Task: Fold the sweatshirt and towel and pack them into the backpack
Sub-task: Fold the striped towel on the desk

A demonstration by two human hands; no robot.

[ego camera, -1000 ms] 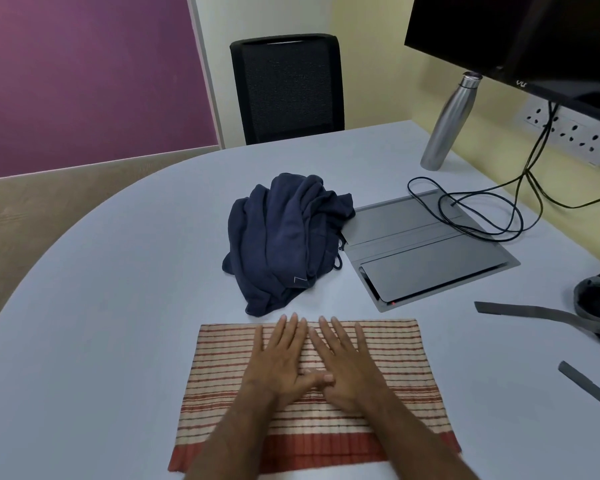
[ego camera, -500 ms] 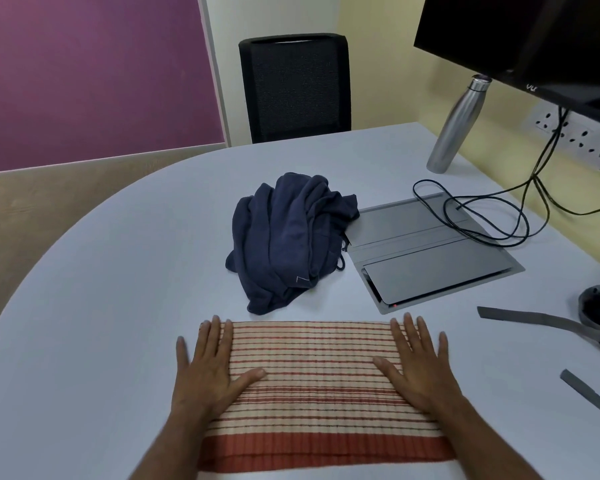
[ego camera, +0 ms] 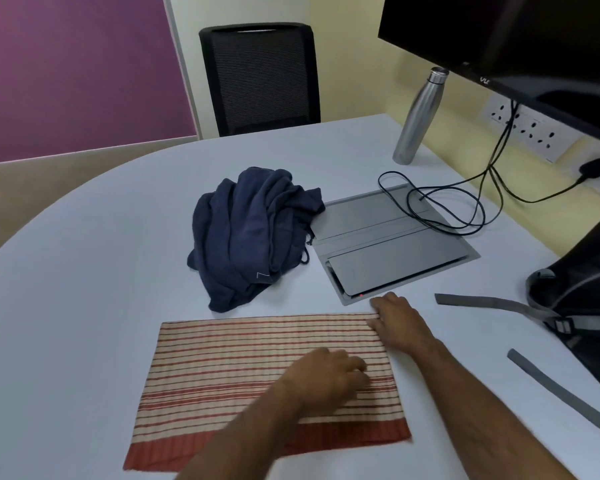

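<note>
Head view: towel (ego camera: 243,368) flat on table (ego camera: 84,271) near edge. Right hand (ego camera: 400,325) at its far-right corner, fingers curled, prob. pinching cloth. Left hand (ego camera: 326,375) reaches across, fingers loosely bent on towel. Sweatshirt (ego camera: 250,230) heaped beyond; backpack (ego camera: 582,292) at right.

My two bare forearms come in from the bottom of the view, with no sleeves, cuffs or gloves on either one. My left hand (ego camera: 326,377) and my right hand (ego camera: 400,327) carry no rings, and neither wrist wears a watch or band. Fine hair shows along my right forearm. My left fingers (ego camera: 355,367) are blurred, so their nails cannot be made out. My right knuckles show clearly. Nothing of me above the forearms is in view.
</note>
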